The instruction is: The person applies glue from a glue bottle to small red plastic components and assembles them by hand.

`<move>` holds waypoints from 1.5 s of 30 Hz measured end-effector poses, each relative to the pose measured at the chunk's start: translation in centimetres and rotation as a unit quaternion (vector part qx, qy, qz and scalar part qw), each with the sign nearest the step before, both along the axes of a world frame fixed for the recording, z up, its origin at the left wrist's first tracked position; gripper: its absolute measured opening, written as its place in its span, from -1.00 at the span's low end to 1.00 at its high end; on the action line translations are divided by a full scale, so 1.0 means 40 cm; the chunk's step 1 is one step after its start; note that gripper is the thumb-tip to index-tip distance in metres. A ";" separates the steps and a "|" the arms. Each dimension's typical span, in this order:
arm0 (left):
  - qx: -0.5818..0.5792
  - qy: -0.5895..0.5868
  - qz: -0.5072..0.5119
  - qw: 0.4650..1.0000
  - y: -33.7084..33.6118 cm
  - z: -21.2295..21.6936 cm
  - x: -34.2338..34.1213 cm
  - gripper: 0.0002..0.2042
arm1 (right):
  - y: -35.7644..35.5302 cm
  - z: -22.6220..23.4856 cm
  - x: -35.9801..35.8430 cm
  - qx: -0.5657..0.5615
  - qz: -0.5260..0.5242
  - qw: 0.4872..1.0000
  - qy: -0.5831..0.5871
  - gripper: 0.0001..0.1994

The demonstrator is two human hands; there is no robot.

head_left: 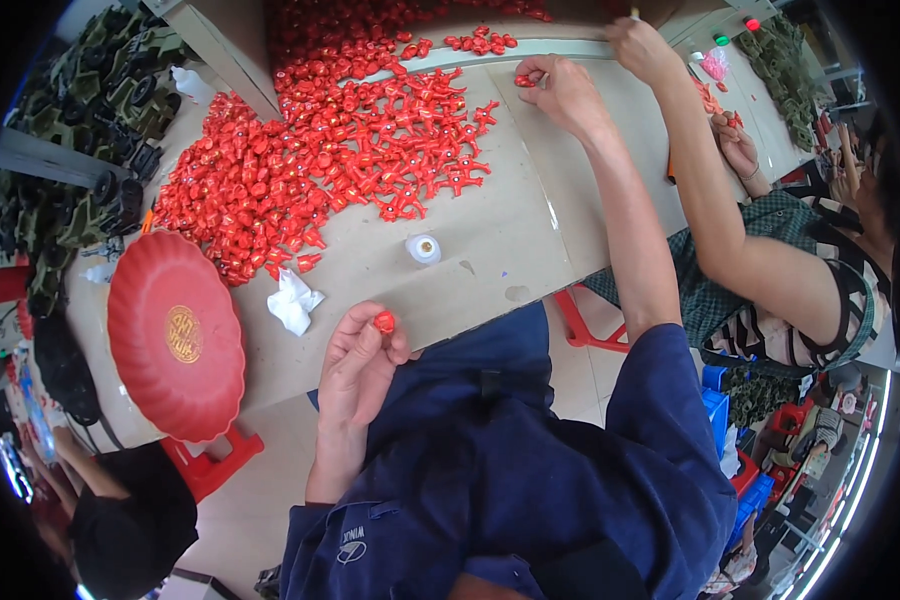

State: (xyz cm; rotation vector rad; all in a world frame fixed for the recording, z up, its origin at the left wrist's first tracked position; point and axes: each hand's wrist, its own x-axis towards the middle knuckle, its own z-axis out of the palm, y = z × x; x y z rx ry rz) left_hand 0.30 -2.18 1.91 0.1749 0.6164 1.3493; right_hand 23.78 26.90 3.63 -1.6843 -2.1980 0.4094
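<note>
My left hand [355, 365] is raised near the table's front edge and pinches a small red plastic piece [383, 321] between thumb and fingertips. My right hand [568, 92] reaches far across the tan table [490, 230] and grips another small red piece [523, 80] at its fingertips, just right of a big heap of red toy figures [310, 160]. The heap spreads over the table's far left half.
A round red tray [175, 335] lies at the left, beside a crumpled white tissue [292, 300] and a small white round cap [423, 248]. Green toy vehicles [80, 120] are piled far left. A co-worker's hand [642, 45] works at the right. A red stool [210, 460] stands below.
</note>
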 end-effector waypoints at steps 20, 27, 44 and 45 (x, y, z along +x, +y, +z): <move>0.013 0.019 -0.026 0.999 0.001 -0.009 0.030 -0.80 | -0.527 0.078 -0.128 0.120 0.298 0.901 0.291 -0.76; 0.036 0.057 -0.024 0.997 -0.007 -0.011 0.041 -0.80 | -0.543 0.067 -0.136 0.148 0.327 0.899 0.250 -0.72; 0.088 0.201 0.027 0.975 -0.013 -0.012 0.049 -0.80 | -0.540 0.049 -0.108 0.210 0.392 0.869 0.217 -0.80; 0.113 0.223 0.036 0.968 -0.014 -0.013 0.049 -0.80 | -0.541 0.048 -0.107 0.210 0.392 0.869 0.217 -0.80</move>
